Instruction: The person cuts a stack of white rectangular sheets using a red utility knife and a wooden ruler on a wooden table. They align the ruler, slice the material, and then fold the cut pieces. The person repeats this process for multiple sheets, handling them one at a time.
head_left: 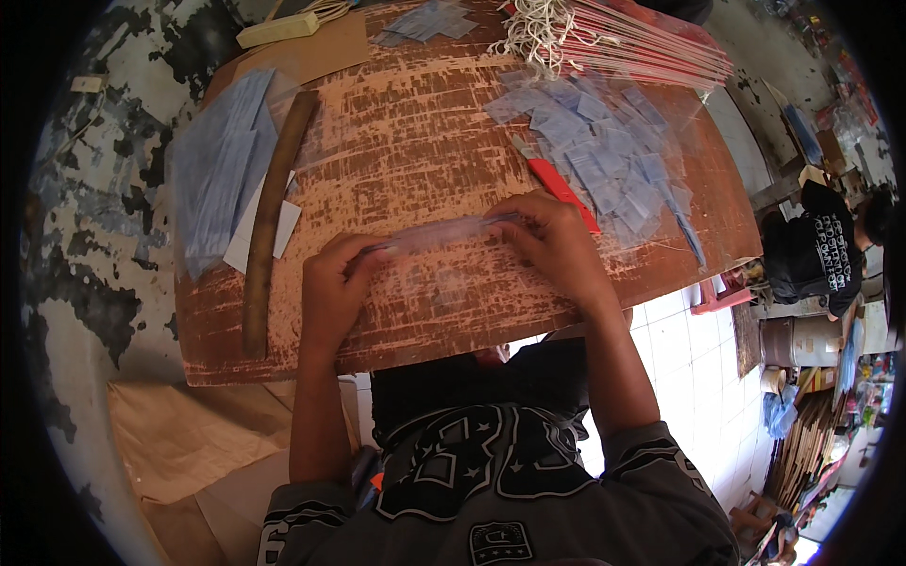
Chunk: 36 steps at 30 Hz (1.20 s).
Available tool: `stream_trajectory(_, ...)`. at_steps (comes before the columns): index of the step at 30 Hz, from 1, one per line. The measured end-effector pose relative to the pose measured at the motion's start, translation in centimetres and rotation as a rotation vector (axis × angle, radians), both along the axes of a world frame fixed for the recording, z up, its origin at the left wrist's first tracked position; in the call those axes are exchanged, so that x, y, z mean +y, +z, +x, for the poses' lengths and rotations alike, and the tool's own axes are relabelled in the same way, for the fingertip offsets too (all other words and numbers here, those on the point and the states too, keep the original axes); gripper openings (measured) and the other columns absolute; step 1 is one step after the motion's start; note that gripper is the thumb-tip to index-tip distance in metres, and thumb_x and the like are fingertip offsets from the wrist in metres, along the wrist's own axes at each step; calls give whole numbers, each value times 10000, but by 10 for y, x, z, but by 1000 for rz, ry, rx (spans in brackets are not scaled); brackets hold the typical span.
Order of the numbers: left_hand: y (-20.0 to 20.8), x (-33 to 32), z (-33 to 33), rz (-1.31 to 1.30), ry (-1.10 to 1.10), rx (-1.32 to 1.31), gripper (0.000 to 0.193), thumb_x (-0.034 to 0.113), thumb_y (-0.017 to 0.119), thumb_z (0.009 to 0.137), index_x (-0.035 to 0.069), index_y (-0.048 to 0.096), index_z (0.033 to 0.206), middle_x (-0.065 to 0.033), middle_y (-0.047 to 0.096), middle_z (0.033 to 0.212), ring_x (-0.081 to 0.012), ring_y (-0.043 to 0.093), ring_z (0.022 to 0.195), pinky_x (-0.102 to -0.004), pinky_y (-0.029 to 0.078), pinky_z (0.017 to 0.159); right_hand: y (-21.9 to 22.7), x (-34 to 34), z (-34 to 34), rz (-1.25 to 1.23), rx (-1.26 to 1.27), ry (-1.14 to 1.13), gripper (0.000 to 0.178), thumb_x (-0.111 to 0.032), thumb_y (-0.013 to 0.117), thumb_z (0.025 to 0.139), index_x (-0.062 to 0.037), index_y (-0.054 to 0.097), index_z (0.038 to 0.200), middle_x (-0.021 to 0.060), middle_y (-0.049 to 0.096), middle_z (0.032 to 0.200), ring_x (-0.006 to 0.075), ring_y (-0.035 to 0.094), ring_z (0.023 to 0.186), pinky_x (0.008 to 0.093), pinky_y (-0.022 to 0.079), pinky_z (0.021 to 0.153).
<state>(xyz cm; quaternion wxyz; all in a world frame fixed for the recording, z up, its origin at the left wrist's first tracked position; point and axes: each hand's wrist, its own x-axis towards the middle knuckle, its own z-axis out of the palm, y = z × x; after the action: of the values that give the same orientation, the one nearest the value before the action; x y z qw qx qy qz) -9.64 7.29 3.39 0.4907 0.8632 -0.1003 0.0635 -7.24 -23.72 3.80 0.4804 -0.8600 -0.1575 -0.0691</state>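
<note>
Between my two hands a narrow strip of clear plastic (439, 231) is held level, just over the worn brown tabletop (396, 141). My left hand (338, 274) pinches its left end between thumb and fingers. At the other end, my right hand (545, 231) has closed on the strip in the same way. A cutter knife with a red handle (563, 194) lies right beyond my right hand, its blade pointing away from me. Close to it spreads a loose heap of small clear plastic pieces (604, 141).
At left, a long brown bar (276, 222) lies beside stacked plastic strips (222, 179) and white card (247, 231). Red-and-white rods with white cords (623, 47) cross the far right corner. Near a cardboard sheet (321, 49) sits a pale block (278, 30). Another person (821, 245) is off to the right.
</note>
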Motion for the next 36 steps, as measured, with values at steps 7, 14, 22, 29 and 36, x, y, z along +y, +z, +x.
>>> stream_trajectory(7,-4,13,3,-415,42,203,172,169,755,1086,0,771,1055,-18,767,956,-64,668,871,-261,529,809,16,3,-11,131,248,44,164,-139,818,1010,-14,775,1106,85,730,878,144,697,781,349,549,717)
stream_trajectory(14,-1,-2,-3,-998,96,255,167,189,686,1130,34,698,1190,-19,769,1066,-97,722,961,-294,594,851,21,8,-30,511,586,264,173,-170,780,1071,-9,717,1086,10,731,913,80,691,804,262,590,710)
stream_trajectory(22,-2,-5,-11,-1319,-113,459,254,209,585,1172,1,667,1293,-114,782,1240,-192,784,1132,-388,659,1000,19,7,-41,772,634,388,133,-133,792,1053,-27,716,1079,25,758,931,96,711,802,265,589,722)
stream_trajectory(29,-14,-25,-16,-1421,-149,662,375,259,551,1185,-37,647,1394,-150,779,1317,-255,787,1179,-399,653,1036,29,18,-54,930,573,480,146,-146,807,1045,-33,731,1097,36,772,923,112,737,806,273,599,719)
stream_trajectory(36,-13,-30,-11,-1871,-346,524,620,379,565,1178,4,408,1646,-188,570,1614,-306,585,1480,-493,526,1227,33,31,-53,803,337,145,150,-135,760,1085,0,708,1125,53,779,944,105,733,820,261,585,709)
